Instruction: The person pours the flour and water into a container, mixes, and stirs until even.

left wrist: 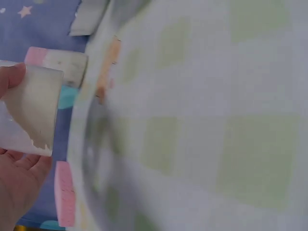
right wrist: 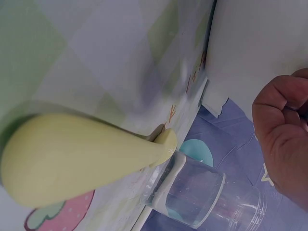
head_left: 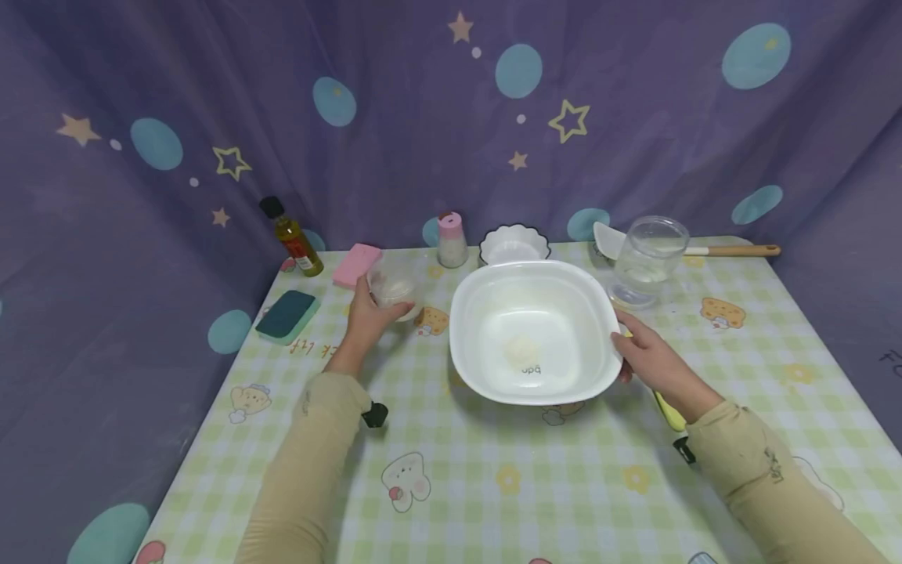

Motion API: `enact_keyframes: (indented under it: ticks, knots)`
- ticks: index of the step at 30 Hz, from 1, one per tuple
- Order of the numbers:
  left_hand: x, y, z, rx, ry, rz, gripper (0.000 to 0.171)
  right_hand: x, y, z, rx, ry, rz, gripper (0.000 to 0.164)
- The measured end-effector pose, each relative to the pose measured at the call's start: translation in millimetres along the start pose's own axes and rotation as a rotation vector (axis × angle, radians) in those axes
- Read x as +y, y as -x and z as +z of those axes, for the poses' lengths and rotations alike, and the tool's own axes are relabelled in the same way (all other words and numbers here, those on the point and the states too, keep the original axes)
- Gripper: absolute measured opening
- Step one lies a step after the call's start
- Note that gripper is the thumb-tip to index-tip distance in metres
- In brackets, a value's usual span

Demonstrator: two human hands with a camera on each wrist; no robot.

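Observation:
In the head view my left hand (head_left: 373, 321) grips a clear cup (head_left: 395, 288) at the back left. Pale powder lies along the cup's wall (left wrist: 41, 101) in the left wrist view, where the cup is tipped, with the thumb on one side and fingers on the other. My right hand (head_left: 651, 356) pinches the right rim of a white basin (head_left: 486, 313). A small patch of pale powder (head_left: 521, 352) lies on the basin's floor. Under the right forearm is a yellow-handled tool (right wrist: 77, 156); its far end is hidden.
Behind the hands stand an oil bottle (head_left: 299, 247), a pink-topped shaker (head_left: 452, 241), a scalloped white dish (head_left: 514, 243) and a clear jar (head_left: 644, 266). A wooden-handled spatula (head_left: 733, 251) lies behind the jar. Pink (head_left: 357, 265) and green sponges (head_left: 287, 316) lie at left.

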State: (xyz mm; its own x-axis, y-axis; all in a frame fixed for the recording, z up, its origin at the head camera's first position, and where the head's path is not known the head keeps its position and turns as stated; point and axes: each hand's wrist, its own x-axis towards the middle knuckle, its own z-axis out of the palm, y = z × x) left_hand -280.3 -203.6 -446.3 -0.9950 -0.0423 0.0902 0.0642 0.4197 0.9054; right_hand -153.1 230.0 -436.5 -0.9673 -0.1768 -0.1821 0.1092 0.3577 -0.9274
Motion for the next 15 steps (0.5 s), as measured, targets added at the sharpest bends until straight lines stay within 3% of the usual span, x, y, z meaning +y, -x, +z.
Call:
enact_keyframes:
  ticks: [15]
  knots:
    - [-28.9, 1.2, 5.8, -0.075, 0.021, -0.030, 0.090, 5, -2, 0, 0.001, -0.012, -0.009, 0.057]
